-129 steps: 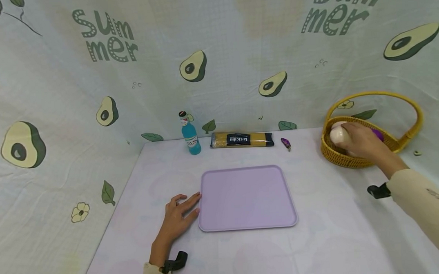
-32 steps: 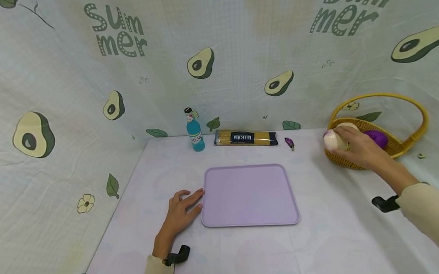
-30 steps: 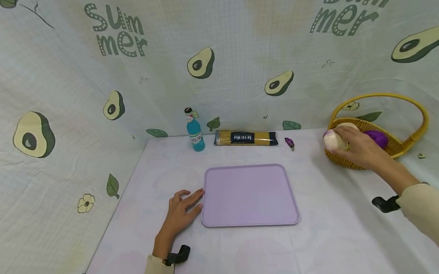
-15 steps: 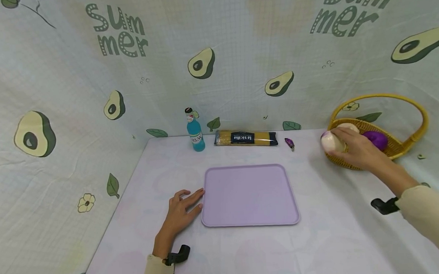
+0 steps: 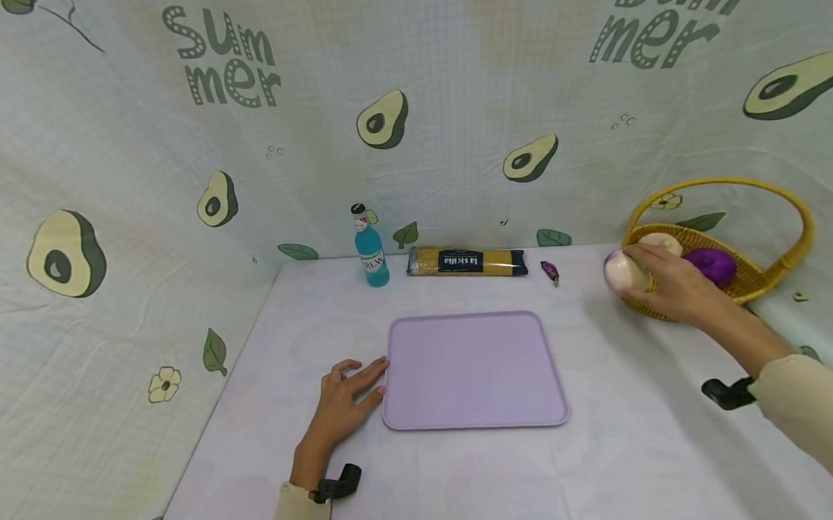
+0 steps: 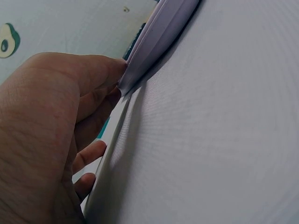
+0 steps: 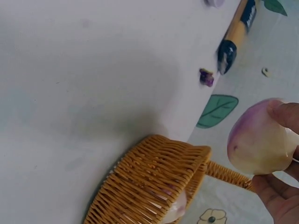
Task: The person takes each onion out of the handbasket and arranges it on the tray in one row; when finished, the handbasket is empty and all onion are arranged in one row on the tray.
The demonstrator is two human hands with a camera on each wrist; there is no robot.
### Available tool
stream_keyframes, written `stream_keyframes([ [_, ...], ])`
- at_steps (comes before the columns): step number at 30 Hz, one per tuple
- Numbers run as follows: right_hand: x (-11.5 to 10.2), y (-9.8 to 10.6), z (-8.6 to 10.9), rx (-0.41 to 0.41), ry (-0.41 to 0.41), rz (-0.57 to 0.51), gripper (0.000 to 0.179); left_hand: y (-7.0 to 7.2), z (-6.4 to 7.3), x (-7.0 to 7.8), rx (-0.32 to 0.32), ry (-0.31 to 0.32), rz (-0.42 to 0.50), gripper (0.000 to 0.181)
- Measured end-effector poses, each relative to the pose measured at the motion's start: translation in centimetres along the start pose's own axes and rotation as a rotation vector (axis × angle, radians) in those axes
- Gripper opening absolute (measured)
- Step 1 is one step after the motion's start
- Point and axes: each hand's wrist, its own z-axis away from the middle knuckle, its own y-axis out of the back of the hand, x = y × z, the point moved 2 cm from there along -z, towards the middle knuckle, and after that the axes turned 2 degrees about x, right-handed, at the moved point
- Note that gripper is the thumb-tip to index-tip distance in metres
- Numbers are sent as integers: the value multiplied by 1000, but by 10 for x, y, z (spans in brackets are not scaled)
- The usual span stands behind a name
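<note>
Fingers of your right hand (image 5: 676,283): what are they grasping?

"A pale, purple-tinged bulb (image 7: 257,140), gripped between thumb and fingertips. Just below them is the wicker basket (image 7: 140,182), holding a purple item (image 5: 713,266)."

"And your left hand (image 5: 342,403)?"

"Grasping nothing; its extended fingers touch the lilac tray (image 5: 473,374) beside them."
</note>
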Motion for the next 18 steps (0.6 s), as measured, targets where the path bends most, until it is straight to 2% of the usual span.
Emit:
stream_keyframes([
  [4,-4,-1,0,3,8,-24,72,0,0,-1,6,-7,-1,47],
  [10,-9,-5,-1,79,81,-27,70,0,0,-2,10,-10,3,46],
  [18,-13,-6,0,54,46,-20,69,-1,0,-2,6,-10,-4,47],
])
